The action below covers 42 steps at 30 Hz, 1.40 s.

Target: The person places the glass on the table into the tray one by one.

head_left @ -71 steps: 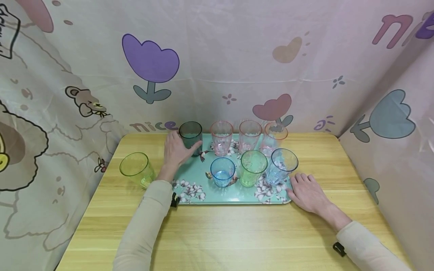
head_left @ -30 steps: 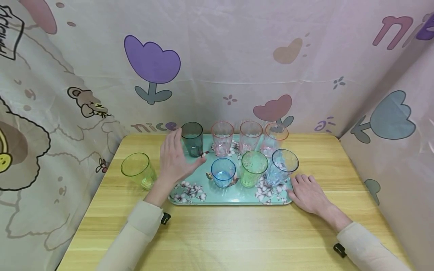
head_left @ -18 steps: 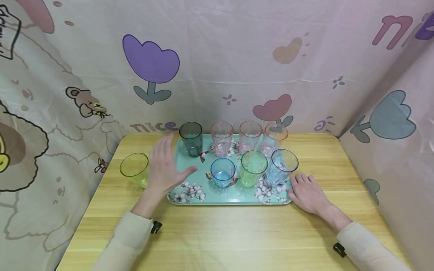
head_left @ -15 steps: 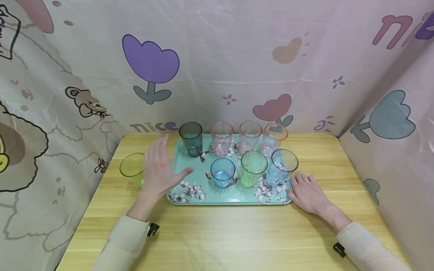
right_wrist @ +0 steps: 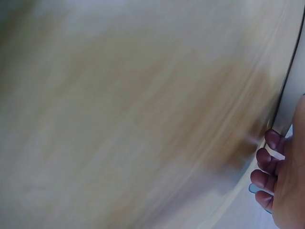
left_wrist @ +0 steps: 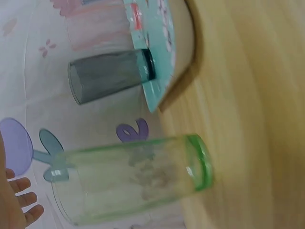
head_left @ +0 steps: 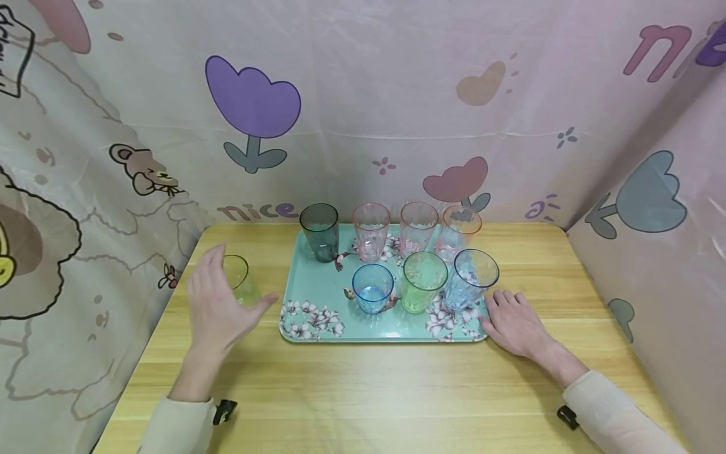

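My left hand (head_left: 218, 302), thumb spread from the fingers, is in front of a yellow-green glass (head_left: 244, 287) on the table's left side and partly covers it. In the left wrist view that green glass (left_wrist: 133, 181) stands upright, apart from the fingertips. A dark grey glass (head_left: 321, 233) stands at the back left of the teal flowered tray (head_left: 317, 284). My right hand (head_left: 518, 325) rests flat on the table beside the tray's front right corner, holding nothing. Its fingers (right_wrist: 264, 179) show at the edge of the right wrist view.
The tray also carries three pink glasses (head_left: 371, 233) at the back. In front stand a short blue glass (head_left: 372, 290), a green glass (head_left: 424, 284) and a light blue glass (head_left: 472, 280). A printed cloth (head_left: 363, 94) hangs behind and beside the wooden table (head_left: 386, 397).
My left hand has let go of the dark grey glass, leaving it on the tray, and moved left and nearer to the yellow-green glass. The right hand has stayed still.
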Tool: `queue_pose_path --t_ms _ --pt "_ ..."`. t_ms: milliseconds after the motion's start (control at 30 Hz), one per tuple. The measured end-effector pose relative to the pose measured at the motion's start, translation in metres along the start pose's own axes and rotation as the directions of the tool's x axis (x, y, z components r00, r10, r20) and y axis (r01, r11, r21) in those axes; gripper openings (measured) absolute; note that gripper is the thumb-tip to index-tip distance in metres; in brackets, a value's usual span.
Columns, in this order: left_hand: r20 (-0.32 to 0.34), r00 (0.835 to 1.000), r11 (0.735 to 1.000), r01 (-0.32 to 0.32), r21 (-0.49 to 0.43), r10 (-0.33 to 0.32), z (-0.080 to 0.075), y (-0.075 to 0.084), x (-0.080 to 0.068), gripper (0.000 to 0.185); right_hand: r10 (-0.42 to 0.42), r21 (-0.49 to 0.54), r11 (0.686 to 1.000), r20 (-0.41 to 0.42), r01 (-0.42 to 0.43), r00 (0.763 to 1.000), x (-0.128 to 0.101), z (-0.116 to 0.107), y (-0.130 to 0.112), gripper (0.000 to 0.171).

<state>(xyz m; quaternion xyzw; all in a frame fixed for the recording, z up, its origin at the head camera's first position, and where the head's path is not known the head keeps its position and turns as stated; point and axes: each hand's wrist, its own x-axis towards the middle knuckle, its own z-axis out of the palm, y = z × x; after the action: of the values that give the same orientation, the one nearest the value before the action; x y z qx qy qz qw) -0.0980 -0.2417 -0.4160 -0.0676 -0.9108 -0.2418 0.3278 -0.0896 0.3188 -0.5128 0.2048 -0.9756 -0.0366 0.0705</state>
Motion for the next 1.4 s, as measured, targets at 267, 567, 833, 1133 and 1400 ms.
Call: queue_pose_path --t_ms 267,567,833,1133,1400 --pt "-0.056 0.995 0.995 0.088 0.047 -0.085 -0.012 -0.023 -0.016 0.143 0.005 -0.002 1.0 0.007 -0.005 1.0 0.002 0.0 0.001 0.038" --pt "-0.01 0.982 0.978 0.188 0.089 -0.187 -0.019 -0.044 -0.02 0.138 0.009 0.0 1.0 0.014 -0.009 1.0 0.002 -0.001 -0.002 0.041" --pt "0.039 0.975 0.965 0.212 0.154 -0.22 -0.014 -0.061 -0.026 0.133 0.013 0.003 1.0 0.018 -0.013 1.0 0.002 0.0 -0.001 0.041" --pt "0.156 0.94 0.936 0.262 0.235 -0.302 -0.008 -0.072 -0.028 0.128 0.018 0.005 1.0 0.026 -0.018 1.0 0.0 0.0 -0.001 0.044" --pt "0.224 0.917 0.921 0.262 0.29 -0.331 0.0 -0.078 -0.027 0.121 0.015 0.007 1.0 0.023 -0.016 1.0 -0.001 0.0 0.0 0.042"
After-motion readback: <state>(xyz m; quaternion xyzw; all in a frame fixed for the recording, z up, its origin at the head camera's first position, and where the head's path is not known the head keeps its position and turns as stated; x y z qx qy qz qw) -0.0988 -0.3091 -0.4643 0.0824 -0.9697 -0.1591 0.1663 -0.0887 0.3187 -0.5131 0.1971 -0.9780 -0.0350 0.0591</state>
